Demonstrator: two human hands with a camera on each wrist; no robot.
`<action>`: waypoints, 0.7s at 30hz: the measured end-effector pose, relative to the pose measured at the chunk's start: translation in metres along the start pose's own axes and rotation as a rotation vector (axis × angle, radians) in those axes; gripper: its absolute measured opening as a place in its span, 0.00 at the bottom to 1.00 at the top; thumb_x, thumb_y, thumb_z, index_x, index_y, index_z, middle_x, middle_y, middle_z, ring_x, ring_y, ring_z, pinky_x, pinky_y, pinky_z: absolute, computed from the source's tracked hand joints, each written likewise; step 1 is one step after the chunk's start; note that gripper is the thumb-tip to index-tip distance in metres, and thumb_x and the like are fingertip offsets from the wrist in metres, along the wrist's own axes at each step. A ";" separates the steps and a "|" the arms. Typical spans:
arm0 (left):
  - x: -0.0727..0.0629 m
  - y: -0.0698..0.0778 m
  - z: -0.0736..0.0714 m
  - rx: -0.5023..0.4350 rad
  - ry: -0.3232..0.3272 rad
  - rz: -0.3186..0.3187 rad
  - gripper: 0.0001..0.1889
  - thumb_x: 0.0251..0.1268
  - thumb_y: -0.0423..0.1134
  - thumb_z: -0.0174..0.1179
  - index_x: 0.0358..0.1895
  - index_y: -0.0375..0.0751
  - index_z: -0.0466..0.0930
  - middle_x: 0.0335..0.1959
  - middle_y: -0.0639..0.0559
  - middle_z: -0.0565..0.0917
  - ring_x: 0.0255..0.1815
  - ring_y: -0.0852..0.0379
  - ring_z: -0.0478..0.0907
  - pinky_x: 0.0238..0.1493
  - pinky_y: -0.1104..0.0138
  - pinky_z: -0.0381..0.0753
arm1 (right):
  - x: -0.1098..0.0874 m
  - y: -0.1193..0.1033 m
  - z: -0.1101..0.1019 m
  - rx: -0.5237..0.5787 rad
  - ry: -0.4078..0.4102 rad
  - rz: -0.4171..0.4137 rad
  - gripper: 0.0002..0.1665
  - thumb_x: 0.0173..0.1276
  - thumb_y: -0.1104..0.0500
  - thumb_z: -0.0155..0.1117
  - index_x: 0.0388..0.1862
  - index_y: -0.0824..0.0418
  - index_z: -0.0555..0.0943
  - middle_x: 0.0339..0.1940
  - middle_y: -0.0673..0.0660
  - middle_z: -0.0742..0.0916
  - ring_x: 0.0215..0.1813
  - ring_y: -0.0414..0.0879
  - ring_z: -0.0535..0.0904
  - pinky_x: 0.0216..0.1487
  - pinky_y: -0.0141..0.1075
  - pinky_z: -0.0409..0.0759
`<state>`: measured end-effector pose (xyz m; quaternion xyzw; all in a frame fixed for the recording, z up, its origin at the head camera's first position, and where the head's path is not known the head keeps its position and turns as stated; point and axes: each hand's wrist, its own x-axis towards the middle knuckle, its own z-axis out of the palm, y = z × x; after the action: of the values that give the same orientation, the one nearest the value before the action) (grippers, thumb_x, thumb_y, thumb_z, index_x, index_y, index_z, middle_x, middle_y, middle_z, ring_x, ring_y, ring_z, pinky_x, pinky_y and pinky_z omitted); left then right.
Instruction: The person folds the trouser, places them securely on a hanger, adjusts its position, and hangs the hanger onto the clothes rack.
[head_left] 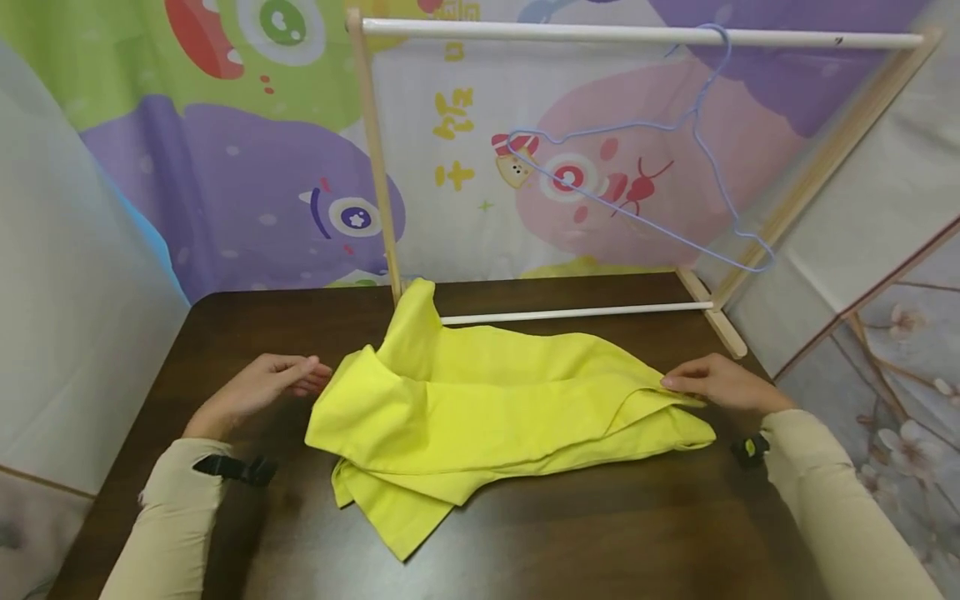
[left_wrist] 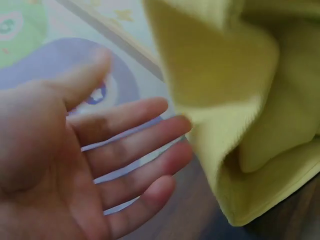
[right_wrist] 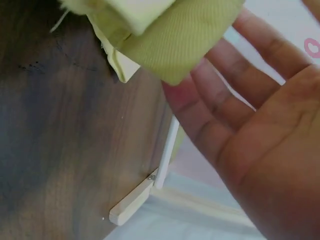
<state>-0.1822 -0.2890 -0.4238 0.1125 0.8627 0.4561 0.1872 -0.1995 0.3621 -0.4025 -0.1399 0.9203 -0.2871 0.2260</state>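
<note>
A rumpled yellow cloth (head_left: pixel 495 408) with stitched edges lies in loose folds across the dark table, one fold standing up at its left end. Just left of that end is my left hand (head_left: pixel 281 379). In the left wrist view this hand (left_wrist: pixel 115 150) faces the cloth (left_wrist: pixel 220 90) with spread, nearly straight fingers, fingertips right at the fabric's edge. At the opposite end, my right hand (head_left: pixel 720 383) touches the cloth from above. The right wrist view shows its long fingers (right_wrist: pixel 225 95) extended, their tips partly hidden by a ribbed corner of cloth (right_wrist: pixel 185 45).
Behind the cloth stands a wooden rack (head_left: pixel 378 158) with a white top rail (head_left: pixel 525 32) and a white lower bar (head_left: pixel 577 314). A blue hanger (head_left: pixel 637 125) hangs from the rail. The brown table (head_left: pixel 600 533) ends against a cartoon curtain (head_left: pixel 247 183).
</note>
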 end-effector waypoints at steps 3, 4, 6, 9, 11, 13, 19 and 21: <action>0.018 -0.002 -0.001 0.064 0.064 -0.044 0.26 0.75 0.53 0.50 0.58 0.33 0.79 0.54 0.37 0.83 0.53 0.45 0.82 0.53 0.56 0.81 | 0.005 0.002 -0.003 -0.022 0.013 0.034 0.27 0.74 0.45 0.55 0.56 0.66 0.81 0.33 0.59 0.85 0.29 0.41 0.75 0.31 0.36 0.75; 0.025 -0.002 -0.001 0.096 0.074 -0.049 0.25 0.74 0.52 0.52 0.58 0.35 0.80 0.54 0.37 0.83 0.54 0.44 0.81 0.54 0.54 0.80 | 0.007 0.003 -0.004 -0.034 0.020 0.048 0.27 0.74 0.44 0.55 0.56 0.66 0.81 0.34 0.61 0.86 0.30 0.41 0.77 0.31 0.36 0.76; 0.037 -0.001 0.000 0.157 0.086 -0.049 0.23 0.73 0.51 0.54 0.57 0.36 0.80 0.54 0.37 0.83 0.55 0.41 0.79 0.55 0.50 0.79 | 0.012 0.005 -0.006 -0.082 0.038 0.069 0.29 0.74 0.44 0.55 0.56 0.67 0.81 0.41 0.63 0.87 0.36 0.45 0.81 0.36 0.39 0.79; 0.052 -0.001 0.000 0.217 0.071 -0.043 0.22 0.73 0.48 0.55 0.58 0.35 0.79 0.57 0.36 0.81 0.59 0.38 0.76 0.59 0.47 0.76 | 0.019 0.008 -0.009 -0.140 0.049 0.115 0.30 0.74 0.44 0.55 0.56 0.69 0.80 0.48 0.68 0.86 0.42 0.53 0.83 0.40 0.45 0.81; 0.059 -0.001 0.000 0.230 0.051 -0.050 0.22 0.74 0.48 0.53 0.59 0.35 0.78 0.58 0.35 0.80 0.61 0.37 0.75 0.61 0.46 0.74 | 0.024 0.011 -0.009 -0.166 0.035 0.141 0.31 0.73 0.44 0.55 0.56 0.71 0.80 0.51 0.72 0.84 0.47 0.61 0.82 0.44 0.50 0.81; 0.065 -0.002 0.001 0.224 0.035 -0.075 0.24 0.74 0.50 0.52 0.61 0.35 0.77 0.60 0.34 0.79 0.62 0.36 0.73 0.62 0.45 0.73 | 0.027 0.015 -0.006 -0.178 0.011 0.155 0.30 0.73 0.45 0.56 0.55 0.72 0.79 0.54 0.75 0.82 0.52 0.68 0.79 0.48 0.54 0.80; 0.078 -0.006 0.005 0.207 -0.033 -0.138 0.31 0.74 0.57 0.49 0.64 0.33 0.74 0.64 0.33 0.75 0.67 0.34 0.69 0.65 0.42 0.69 | 0.030 0.024 0.007 -0.138 -0.013 0.157 0.31 0.74 0.49 0.55 0.56 0.77 0.77 0.58 0.78 0.78 0.58 0.73 0.75 0.49 0.53 0.81; 0.081 -0.006 0.004 0.197 -0.068 -0.137 0.30 0.73 0.56 0.50 0.65 0.35 0.74 0.65 0.33 0.74 0.68 0.34 0.68 0.66 0.42 0.68 | 0.032 0.024 0.011 -0.114 -0.003 0.156 0.32 0.74 0.49 0.55 0.58 0.78 0.75 0.59 0.78 0.77 0.59 0.73 0.74 0.51 0.53 0.80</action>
<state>-0.2540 -0.2596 -0.4482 0.0865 0.9021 0.3512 0.2352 -0.2247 0.3636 -0.4362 -0.0810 0.9429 -0.2154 0.2408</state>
